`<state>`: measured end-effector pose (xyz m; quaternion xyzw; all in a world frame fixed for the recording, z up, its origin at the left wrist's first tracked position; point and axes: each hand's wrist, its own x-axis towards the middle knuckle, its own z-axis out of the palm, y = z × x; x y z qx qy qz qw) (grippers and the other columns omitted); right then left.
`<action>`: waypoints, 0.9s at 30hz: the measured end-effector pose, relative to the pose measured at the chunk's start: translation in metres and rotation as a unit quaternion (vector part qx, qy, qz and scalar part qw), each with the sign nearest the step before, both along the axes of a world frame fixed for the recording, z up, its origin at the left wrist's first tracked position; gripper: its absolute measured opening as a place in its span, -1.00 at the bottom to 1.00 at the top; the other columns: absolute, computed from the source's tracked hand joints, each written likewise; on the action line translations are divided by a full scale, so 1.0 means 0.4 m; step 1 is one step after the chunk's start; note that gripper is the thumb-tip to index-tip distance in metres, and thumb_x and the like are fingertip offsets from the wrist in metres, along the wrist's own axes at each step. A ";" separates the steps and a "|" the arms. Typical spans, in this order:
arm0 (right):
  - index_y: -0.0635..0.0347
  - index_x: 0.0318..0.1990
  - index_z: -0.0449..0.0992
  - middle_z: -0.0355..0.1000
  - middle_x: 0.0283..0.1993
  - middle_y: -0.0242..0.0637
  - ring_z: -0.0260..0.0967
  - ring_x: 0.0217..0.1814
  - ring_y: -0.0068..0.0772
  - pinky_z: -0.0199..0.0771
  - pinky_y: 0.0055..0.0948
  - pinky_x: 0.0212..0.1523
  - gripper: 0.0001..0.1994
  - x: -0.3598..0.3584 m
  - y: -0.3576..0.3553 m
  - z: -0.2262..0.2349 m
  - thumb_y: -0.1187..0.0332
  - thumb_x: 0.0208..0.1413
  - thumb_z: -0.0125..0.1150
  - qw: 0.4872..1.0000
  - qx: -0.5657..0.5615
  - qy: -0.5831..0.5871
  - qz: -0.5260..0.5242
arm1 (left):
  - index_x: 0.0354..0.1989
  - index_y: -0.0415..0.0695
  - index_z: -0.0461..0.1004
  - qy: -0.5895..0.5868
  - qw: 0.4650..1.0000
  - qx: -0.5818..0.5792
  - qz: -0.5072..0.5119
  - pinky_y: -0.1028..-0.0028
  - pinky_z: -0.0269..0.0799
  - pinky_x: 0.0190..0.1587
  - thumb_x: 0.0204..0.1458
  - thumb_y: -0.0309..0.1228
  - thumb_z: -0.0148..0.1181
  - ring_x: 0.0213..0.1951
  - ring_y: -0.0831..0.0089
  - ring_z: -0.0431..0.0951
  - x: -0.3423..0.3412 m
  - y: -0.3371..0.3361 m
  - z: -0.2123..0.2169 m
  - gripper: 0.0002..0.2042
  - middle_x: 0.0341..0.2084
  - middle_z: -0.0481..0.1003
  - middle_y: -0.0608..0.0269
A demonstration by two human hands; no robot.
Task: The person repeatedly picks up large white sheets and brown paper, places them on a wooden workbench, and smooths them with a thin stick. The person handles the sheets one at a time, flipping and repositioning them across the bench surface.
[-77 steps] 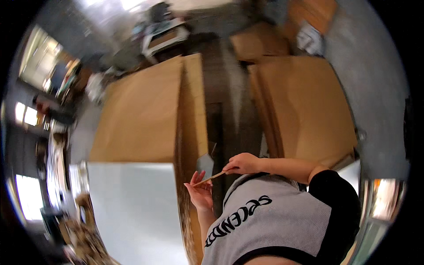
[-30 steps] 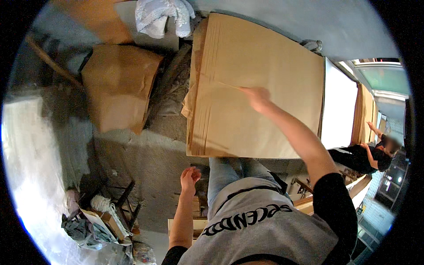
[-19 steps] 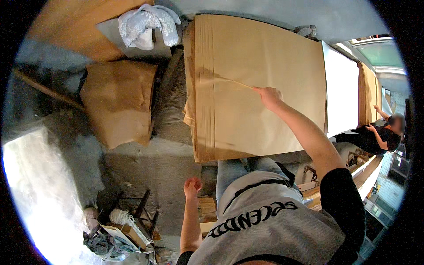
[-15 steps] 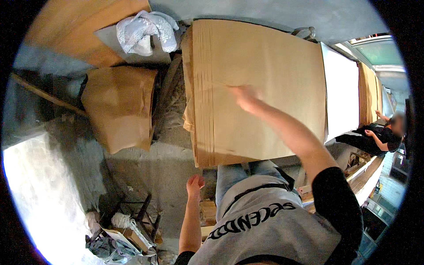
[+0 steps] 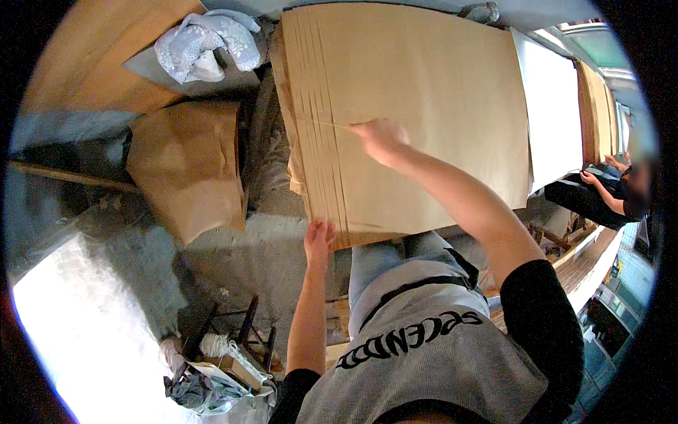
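Note:
A thick stack of large brown paper sheets (image 5: 424, 99) lies in front of me, its left edges fanned out in steps. My right hand (image 5: 378, 138) rests on the stack, shut on a thin wooden stick (image 5: 332, 125) that points left over the fanned edges. My left hand (image 5: 319, 239) touches the near left corner of the stack with its fingers apart.
A smaller brown paper pile (image 5: 187, 166) lies to the left, with a crumpled white cloth (image 5: 205, 42) beyond it. White sheets (image 5: 554, 120) lie to the right of the stack. Another person (image 5: 607, 194) sits at the far right. A small rack with clutter (image 5: 219, 353) stands at lower left.
My right hand has slid left across the stack with the stick. My left hand has risen from beside my body to the stack's near corner.

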<state>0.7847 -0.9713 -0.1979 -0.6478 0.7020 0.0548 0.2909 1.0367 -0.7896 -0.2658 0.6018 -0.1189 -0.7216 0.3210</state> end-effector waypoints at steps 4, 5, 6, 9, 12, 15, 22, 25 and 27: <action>-0.25 -0.03 0.35 0.42 -0.28 -0.20 0.39 -0.28 -0.16 0.39 -0.23 -0.34 -0.61 0.001 0.047 0.035 0.44 -0.03 -0.15 1.000 -0.012 0.023 0.003 | -0.25 -0.15 0.29 -0.026 0.997 -0.064 0.025 0.53 0.37 -0.33 0.03 -0.35 -0.01 -0.38 0.52 0.41 -0.053 -0.112 -0.004 -0.82 -0.39 0.40 0.25; -0.26 -0.03 0.34 0.42 -0.28 -0.20 0.39 -0.28 -0.16 0.39 -0.23 -0.35 -0.61 -0.061 0.070 0.014 0.45 -0.03 -0.14 0.998 -0.022 0.050 0.024 | -0.23 -0.16 0.27 -0.014 0.996 -0.075 0.037 0.48 0.39 -0.31 0.02 -0.34 0.00 -0.34 0.48 0.42 -0.057 -0.132 -0.004 -0.80 -0.38 0.40 0.22; -0.26 -0.03 0.34 0.42 -0.28 -0.21 0.39 -0.29 -0.16 0.39 -0.22 -0.36 -0.60 -0.084 0.077 0.032 0.45 -0.03 -0.14 0.996 -0.033 0.077 0.045 | -0.21 -0.17 0.25 -0.002 0.995 -0.086 0.049 0.44 0.42 -0.28 0.01 -0.34 0.00 -0.30 0.43 0.44 -0.063 -0.144 -0.009 -0.77 -0.36 0.39 0.20; -0.26 -0.03 0.34 0.42 -0.29 -0.22 0.39 -0.32 -0.15 0.40 -0.21 -0.39 -0.60 -0.088 0.059 0.077 0.45 -0.03 -0.14 0.996 0.047 0.058 0.041 | -0.21 -0.15 0.25 -0.002 0.995 -0.094 0.033 0.40 0.41 -0.20 0.02 -0.33 0.00 -0.25 0.42 0.42 -0.080 -0.177 -0.017 -0.78 -0.30 0.37 0.20; -0.26 -0.05 0.37 0.43 -0.32 -0.23 0.40 -0.37 -0.18 0.40 -0.24 -0.44 -0.61 0.007 0.058 0.087 0.45 -0.04 -0.13 0.997 -0.042 0.038 0.053 | -0.21 -0.12 0.26 -0.023 0.995 -0.097 0.021 0.38 0.41 -0.22 0.02 -0.33 -0.02 -0.25 0.42 0.42 -0.097 -0.198 -0.041 -0.80 -0.30 0.38 0.23; -0.24 -0.08 0.39 0.43 -0.39 -0.22 0.39 -0.42 -0.19 0.39 -0.26 -0.49 -0.63 0.002 0.091 0.036 0.44 -0.06 -0.10 0.998 -0.056 0.017 0.005 | -0.21 -0.10 0.26 -0.023 0.997 -0.065 0.016 0.37 0.41 -0.22 0.03 -0.32 -0.03 -0.25 0.42 0.41 -0.100 -0.207 -0.039 -0.80 -0.30 0.38 0.25; -0.22 -0.09 0.40 0.41 -0.49 -0.20 0.37 -0.51 -0.20 0.34 -0.26 -0.55 -0.65 -0.105 0.130 0.061 0.42 -0.07 -0.06 0.998 -0.031 -0.020 -0.043 | -0.31 -0.14 0.31 -0.075 0.976 -0.048 -0.199 0.57 0.33 -0.45 0.00 -0.20 0.00 -0.43 0.58 0.40 -0.097 -0.185 -0.044 -0.75 -0.47 0.40 0.36; -0.24 -0.09 0.41 0.41 -0.50 -0.20 0.36 -0.53 -0.20 0.34 -0.26 -0.56 -0.66 -0.070 0.132 0.049 0.41 -0.05 -0.06 0.997 -0.052 -0.018 -0.046 | -0.52 -0.12 0.34 -0.115 0.954 -0.040 -0.274 0.60 0.26 -0.50 -0.05 -0.10 0.03 -0.49 0.64 0.36 -0.099 -0.164 -0.023 -0.69 -0.59 0.36 0.42; -0.27 -0.09 0.40 0.40 -0.51 -0.18 0.36 -0.55 -0.19 0.34 -0.25 -0.56 -0.66 -0.083 0.170 0.025 0.40 -0.04 -0.07 0.991 -0.107 -0.059 -0.045 | -0.57 -0.11 0.32 -0.123 0.954 -0.034 -0.271 0.59 0.25 -0.52 -0.05 -0.10 0.03 -0.52 0.65 0.32 -0.102 -0.155 -0.038 -0.69 -0.62 0.33 0.44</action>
